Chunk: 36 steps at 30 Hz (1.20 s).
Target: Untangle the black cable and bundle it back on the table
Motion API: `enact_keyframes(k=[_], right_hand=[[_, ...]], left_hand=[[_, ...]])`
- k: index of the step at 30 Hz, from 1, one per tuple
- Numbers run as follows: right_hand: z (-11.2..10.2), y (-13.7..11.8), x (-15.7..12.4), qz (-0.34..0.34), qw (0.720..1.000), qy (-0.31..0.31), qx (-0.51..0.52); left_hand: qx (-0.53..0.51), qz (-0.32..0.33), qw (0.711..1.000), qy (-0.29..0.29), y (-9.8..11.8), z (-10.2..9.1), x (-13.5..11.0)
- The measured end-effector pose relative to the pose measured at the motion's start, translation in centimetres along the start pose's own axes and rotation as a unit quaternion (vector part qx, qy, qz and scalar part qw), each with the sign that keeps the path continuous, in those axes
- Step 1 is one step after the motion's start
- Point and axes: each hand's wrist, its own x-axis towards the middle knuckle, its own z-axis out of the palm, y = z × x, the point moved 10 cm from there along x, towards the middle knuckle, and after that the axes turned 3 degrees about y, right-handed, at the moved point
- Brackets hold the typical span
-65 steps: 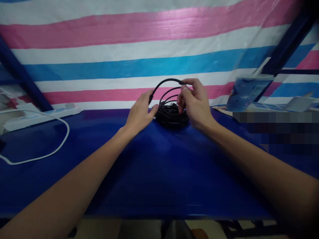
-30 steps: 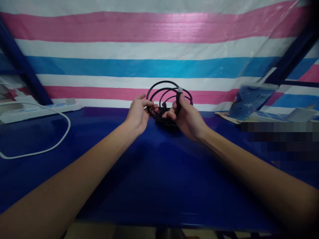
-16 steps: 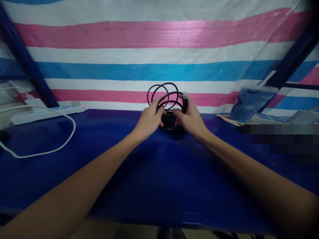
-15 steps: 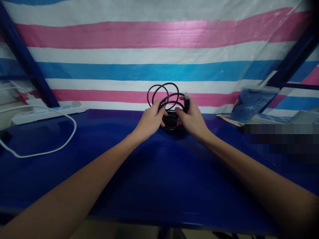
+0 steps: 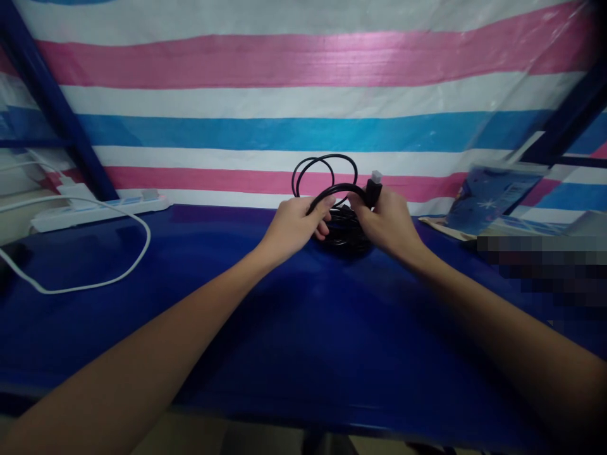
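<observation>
Strands of black cable point(image 5: 336, 188) have bunched into 1 arc; left hand point(image 5: 294, 222) grips its left end, right hand point(image 5: 392, 221) its right; plug point(image 5: 374, 189) above right thumb.

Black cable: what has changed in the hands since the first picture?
The left hand and right hand held a single strand of the black cable arched between them; now a thicker arch, apparently gathered strands, spans them. The plug, not visible then, now points up above the right hand. Both hands still grip the cable. The coil stays on the blue table, the power strip at left.
</observation>
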Motion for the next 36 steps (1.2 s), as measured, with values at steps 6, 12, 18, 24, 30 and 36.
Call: enact_keyframes(k=[6, 12, 18, 24, 30, 36], right_hand=[[2.4, -0.6, -0.8, 0.077, 0.933, -0.073, 0.344], [1.8, 0.5, -1.3, 0.191, 0.855, 0.003, 0.482], [2.5, 0.8, -1.4, 0.207, 0.835, -0.023, 0.509], [3.9, 2.3, -1.3, 0.157, 0.903, -0.056, 0.396], [1.9, -0.1, -0.8, -0.042, 0.978, -0.005, 0.203], [-0.8, -0.4, -0.4, -0.025, 0.993, 0.057, 0.098]], left_hand=[[0.004, 0.008, 0.999, 0.053, -0.4, -1.5, 0.4], [0.072, -0.123, 0.983, 0.120, -3.2, -2.2, -0.6], [-0.157, -0.241, 0.958, 0.016, -5.0, 1.0, -1.5], [-0.056, -0.173, 0.983, 0.013, -5.3, 1.0, -0.8], [-0.053, -0.117, 0.992, 0.009, -4.2, 1.2, -0.2], [-0.230, -0.078, 0.963, -0.118, -0.2, 4.4, -1.5]])
